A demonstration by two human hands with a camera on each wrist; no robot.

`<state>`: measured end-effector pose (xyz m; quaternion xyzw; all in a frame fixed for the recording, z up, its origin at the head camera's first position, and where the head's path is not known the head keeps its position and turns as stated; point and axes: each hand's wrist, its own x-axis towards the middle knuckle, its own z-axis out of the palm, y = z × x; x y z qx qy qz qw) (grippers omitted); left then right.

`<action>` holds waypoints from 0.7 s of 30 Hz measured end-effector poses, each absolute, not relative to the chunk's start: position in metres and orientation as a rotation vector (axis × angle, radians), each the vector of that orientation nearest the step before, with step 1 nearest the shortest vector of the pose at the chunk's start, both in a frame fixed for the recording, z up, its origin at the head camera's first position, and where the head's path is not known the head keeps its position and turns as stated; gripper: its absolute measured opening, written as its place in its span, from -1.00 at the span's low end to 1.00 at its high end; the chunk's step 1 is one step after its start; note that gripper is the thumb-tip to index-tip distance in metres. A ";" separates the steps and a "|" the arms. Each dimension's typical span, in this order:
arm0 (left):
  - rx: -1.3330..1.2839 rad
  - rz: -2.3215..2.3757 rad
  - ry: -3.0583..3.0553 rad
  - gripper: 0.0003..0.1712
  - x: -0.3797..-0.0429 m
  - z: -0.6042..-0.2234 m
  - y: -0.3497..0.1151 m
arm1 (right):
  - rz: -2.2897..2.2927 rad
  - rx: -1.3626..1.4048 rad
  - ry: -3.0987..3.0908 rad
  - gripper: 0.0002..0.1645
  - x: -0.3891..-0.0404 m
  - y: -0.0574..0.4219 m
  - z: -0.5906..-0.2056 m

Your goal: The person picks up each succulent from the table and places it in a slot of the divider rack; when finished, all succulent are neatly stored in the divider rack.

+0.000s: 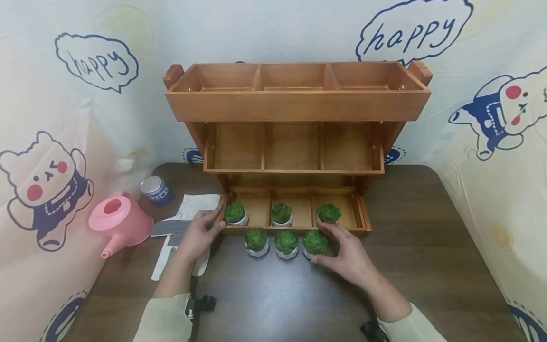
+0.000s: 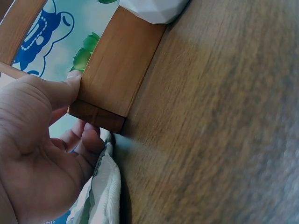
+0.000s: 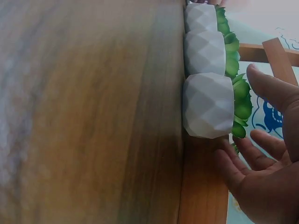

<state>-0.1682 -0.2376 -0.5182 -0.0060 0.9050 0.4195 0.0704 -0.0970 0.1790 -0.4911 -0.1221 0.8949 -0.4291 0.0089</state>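
Note:
A wooden three-tier shelf (image 1: 295, 107) stands at the back with divided compartments. My left hand (image 1: 200, 236) holds the left front corner of its bottom tray (image 2: 119, 65), thumb at the rim and fingers curled on the outer side. Three potted succulents, left (image 1: 234, 213), middle (image 1: 281, 214) and right (image 1: 328, 213), sit in that tray's compartments. In front stand three more, left (image 1: 256, 241), middle (image 1: 286, 243) and right (image 1: 315, 244), in white faceted pots. My right hand (image 1: 348, 256) is spread beside the front right succulent (image 3: 208, 105), thumb and fingers apart around its leaves.
A pink watering can (image 1: 121, 221) and a blue jar (image 1: 157, 191) stand at the left of the dark wooden table (image 1: 273, 299). White and grey gloves (image 1: 183, 223) lie under and beside my left forearm. Printed cloth (image 1: 256, 28) hangs behind.

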 end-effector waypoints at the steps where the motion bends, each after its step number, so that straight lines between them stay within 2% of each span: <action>1: -0.016 1.262 2.723 -0.30 -0.168 -0.518 -0.238 | -1.333 -0.377 2.792 0.03 -0.097 0.179 -0.491; 14: -0.003 1.263 2.728 -0.30 -0.168 -0.519 -0.238 | -1.207 -0.378 2.781 0.15 -0.100 0.171 -0.492; 21: 0.005 1.258 2.735 -0.30 -0.168 -0.519 -0.238 | -1.123 -0.363 2.773 0.00 -0.101 0.167 -0.493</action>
